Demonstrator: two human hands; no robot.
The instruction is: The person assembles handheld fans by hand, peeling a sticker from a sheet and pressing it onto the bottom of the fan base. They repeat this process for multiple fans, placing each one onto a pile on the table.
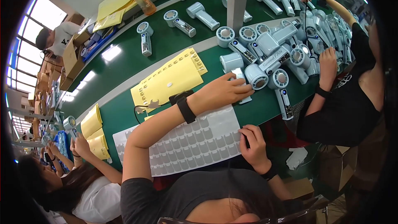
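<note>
My left hand (222, 93) reaches across the bench with its fingers closed over a pale blue handheld fan (238, 73), which they partly hide. Just beyond lies a heap of similar fans (265, 45), several with open handles showing circuit boards. A white sheet of grey die-cut stickers (195, 145) lies in front of me, under my left forearm. Some places in its upper right part are bare. At the sheet's right edge, my right hand (255, 149) has curled fingers touching or nearly touching it; what they pinch, if anything, is hidden.
Yellow sheets (170, 76) with a small white piece lie beyond my left forearm. Spaced fans (203, 15) rest on the green belt (120, 64) behind. A grey post (237, 2) rises there. Co-workers sit on both sides; the right one's hand (328, 64) is by the heap.
</note>
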